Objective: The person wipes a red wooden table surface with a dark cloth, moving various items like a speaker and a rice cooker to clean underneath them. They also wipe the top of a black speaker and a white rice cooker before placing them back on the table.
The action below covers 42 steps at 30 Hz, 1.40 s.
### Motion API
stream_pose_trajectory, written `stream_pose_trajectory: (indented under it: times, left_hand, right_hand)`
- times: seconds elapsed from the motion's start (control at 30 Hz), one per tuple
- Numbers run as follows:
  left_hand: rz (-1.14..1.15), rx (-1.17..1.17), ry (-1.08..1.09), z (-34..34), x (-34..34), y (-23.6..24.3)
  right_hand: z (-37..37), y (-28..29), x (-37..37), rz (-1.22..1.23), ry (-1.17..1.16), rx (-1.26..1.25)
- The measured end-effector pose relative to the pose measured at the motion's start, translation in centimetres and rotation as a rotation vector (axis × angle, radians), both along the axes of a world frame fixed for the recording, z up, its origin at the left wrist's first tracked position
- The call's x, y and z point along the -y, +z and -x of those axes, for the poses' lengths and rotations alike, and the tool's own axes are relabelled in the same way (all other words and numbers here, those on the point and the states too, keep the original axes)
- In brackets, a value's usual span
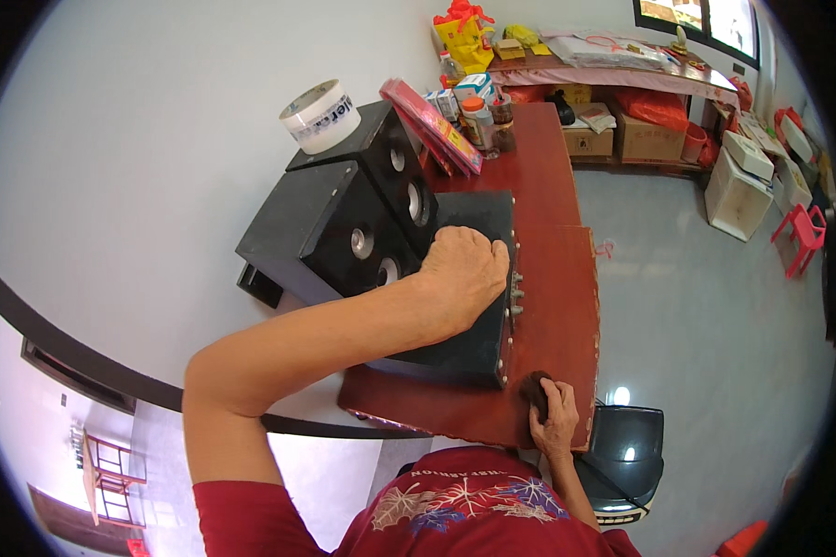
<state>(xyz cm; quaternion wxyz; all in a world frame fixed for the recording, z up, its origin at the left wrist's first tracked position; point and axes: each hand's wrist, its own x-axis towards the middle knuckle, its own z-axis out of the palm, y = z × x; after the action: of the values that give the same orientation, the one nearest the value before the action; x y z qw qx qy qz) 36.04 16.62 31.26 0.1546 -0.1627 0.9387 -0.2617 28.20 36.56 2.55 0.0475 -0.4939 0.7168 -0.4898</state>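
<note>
My left hand rests as a closed fist on top of the flat black box, pressing down, I judge, to keep it steady on the red desk. My right hand, near the desk's front edge, is closed on a dark cloth wad. Beyond the left hand stand two black speakers, a tape roll on top.

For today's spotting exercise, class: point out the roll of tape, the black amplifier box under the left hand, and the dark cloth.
Roll of tape [320, 115], head view, printed side wall.
Black amplifier box [469, 219], head view, top panel.
Dark cloth [533, 387], head view, exposed upper part.
</note>
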Motion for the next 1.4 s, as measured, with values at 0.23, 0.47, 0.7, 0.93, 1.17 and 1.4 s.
stream_pose_trajectory:
  times: [0.23, 0.47, 0.7, 0.93, 1.17, 1.4]
  left_hand:
    - [-0.060, -0.123, 0.177, -0.2, 1.7, -6.3]
    - [-0.223, -0.272, -0.023, -1.0, -0.2, -0.3]
    - [-0.246, -0.739, -0.051, -7.1, 1.1, 14.3]
    - [-0.370, -0.892, 0.533, -11.6, 6.8, 15.3]
    - [-0.460, -0.872, 0.566, -13.1, 8.9, 14.9]
    - [-0.491, -0.962, 0.458, -14.0, 8.8, 13.3]
  right_hand:
    - [0.1, -0.5, 0.0, -0.005, 0.008, -0.005]
    - [0.2, -0.9, 0.1, 0.026, 0.020, -0.038]
    - [0.3, -0.5, 0.0, 0.041, 0.020, -0.025]
    - [0.1, -0.9, 0.0, 0.048, 0.031, -0.018]
    - [0.0, -0.3, 0.1, 0.043, 0.016, -0.039]
    - [-0.1, -0.5, 0.1, 0.014, 0.022, -0.028]
